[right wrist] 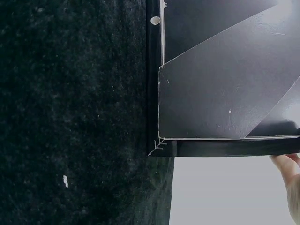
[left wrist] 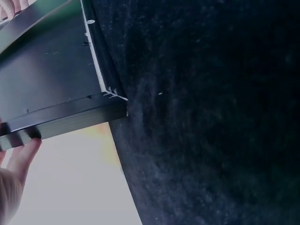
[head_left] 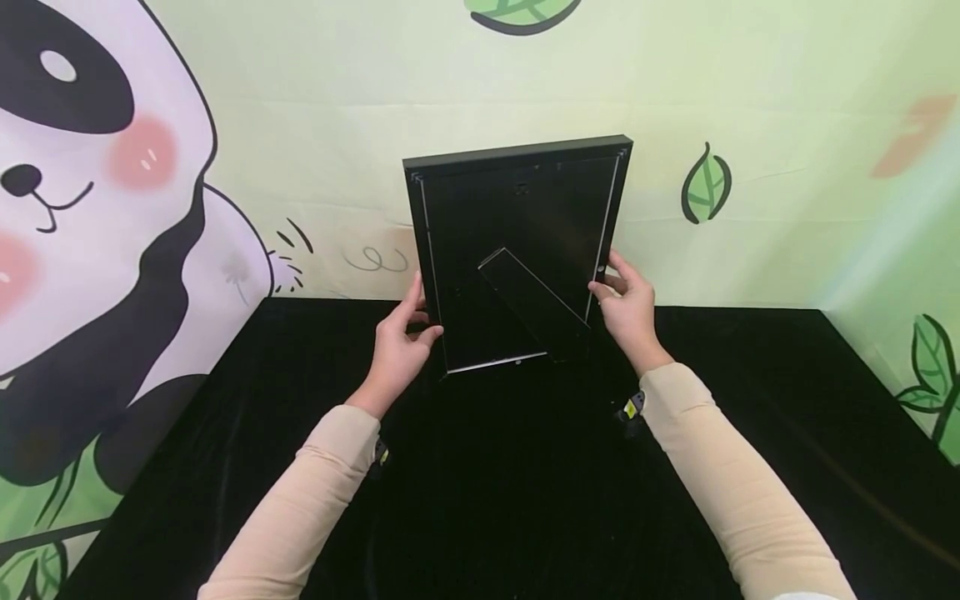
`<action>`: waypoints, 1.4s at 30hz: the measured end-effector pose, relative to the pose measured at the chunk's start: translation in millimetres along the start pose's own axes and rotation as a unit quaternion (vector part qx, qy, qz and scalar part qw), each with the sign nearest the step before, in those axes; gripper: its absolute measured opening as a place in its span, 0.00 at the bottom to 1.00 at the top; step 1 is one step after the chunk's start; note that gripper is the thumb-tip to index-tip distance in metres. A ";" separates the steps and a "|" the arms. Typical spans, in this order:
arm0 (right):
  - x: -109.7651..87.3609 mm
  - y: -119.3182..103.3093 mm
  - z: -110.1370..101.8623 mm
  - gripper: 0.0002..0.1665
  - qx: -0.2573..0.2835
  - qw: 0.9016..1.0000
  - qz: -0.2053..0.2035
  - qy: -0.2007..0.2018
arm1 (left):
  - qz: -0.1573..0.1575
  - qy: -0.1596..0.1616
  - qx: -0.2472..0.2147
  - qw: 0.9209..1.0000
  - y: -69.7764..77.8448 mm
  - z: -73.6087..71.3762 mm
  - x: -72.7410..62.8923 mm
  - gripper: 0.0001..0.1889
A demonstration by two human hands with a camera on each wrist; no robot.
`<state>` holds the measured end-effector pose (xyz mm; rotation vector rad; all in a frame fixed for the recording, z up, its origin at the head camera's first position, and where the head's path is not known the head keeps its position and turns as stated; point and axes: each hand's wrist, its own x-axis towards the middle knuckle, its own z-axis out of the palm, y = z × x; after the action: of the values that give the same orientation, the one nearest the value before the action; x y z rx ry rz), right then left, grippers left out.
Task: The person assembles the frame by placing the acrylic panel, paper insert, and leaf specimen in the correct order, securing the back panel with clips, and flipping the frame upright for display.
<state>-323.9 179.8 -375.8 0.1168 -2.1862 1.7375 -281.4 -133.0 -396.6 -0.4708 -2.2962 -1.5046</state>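
A black picture frame point(head_left: 517, 212) is upright in the head view, its back turned toward me. Its easel leg point(head_left: 534, 302) lies slantwise against the backing, reaching the lower right corner. My left hand point(head_left: 399, 348) grips the frame's left edge, thumb at the back; part of this hand point(left wrist: 18, 171) also shows in the left wrist view. Opposite it, my right hand point(head_left: 630, 312) holds the right edge between thumb and fingers. The right wrist view shows the frame's corner point(right wrist: 161, 146) with the leg's wide end. Whether the bottom edge touches the table cannot be told.
Black cloth covers the table point(head_left: 495, 492). Behind it rises a pale green wall covering point(head_left: 337, 125) with a printed panda point(head_left: 168, 242) and leaves. Dark wrist devices point(head_left: 632, 408) sit beneath both cuffs.
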 end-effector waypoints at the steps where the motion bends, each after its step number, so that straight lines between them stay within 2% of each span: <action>1: -0.1 0.1 -0.3 0.34 -0.003 1.000 0.000 -0.001 | -0.003 -0.004 -0.003 1.000 1.3 -1.2 0.3 0.43; 5: -0.2 0.3 -0.7 0.35 -0.010 1.000 -0.006 0.001 | -0.010 -0.015 -0.005 1.000 12.3 -7.3 4.8 0.43; 10: -0.1 1.6 -1.3 0.34 -0.012 1.000 -0.007 0.002 | -0.007 -0.014 -0.024 1.000 29.0 -15.9 17.9 0.38; 14: -0.4 3.2 -1.9 0.34 -0.008 1.000 -0.004 0.002 | -0.043 -0.031 -0.065 0.996 42.1 -22.6 27.4 0.33; 18: -1.4 4.0 -2.6 0.33 -0.004 1.000 -0.006 0.003 | -0.093 -0.050 -0.104 0.989 53.2 -26.7 32.6 0.31; 23: -3.0 5.3 -3.4 0.33 -0.001 1.000 -0.010 0.000 | -0.122 -0.048 -0.131 0.983 60.4 -28.0 33.5 0.30; 31: -5.6 2.3 -3.8 0.35 0.032 0.999 0.003 -0.004 | -0.124 -0.029 -0.137 0.982 63.3 -27.5 30.6 0.28; 35: -6.8 -4.3 -6.3 0.36 0.029 1.000 -0.003 0.000 | -0.117 -0.026 -0.131 0.984 63.2 -27.3 29.8 0.28; 38: -8.9 -12.1 -9.0 0.35 0.031 0.999 -0.025 0.032 | -0.114 -0.028 -0.128 0.985 63.2 -27.3 29.7 0.28; 42: -12.8 -24.3 -11.8 0.32 0.059 0.993 -0.055 0.089 | -0.112 -0.029 -0.128 0.985 63.3 -27.7 29.4 0.28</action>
<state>-302.7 183.1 -355.0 0.1046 -1.9147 1.7437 -275.2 -132.1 -321.8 -0.3335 -2.2719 -1.9324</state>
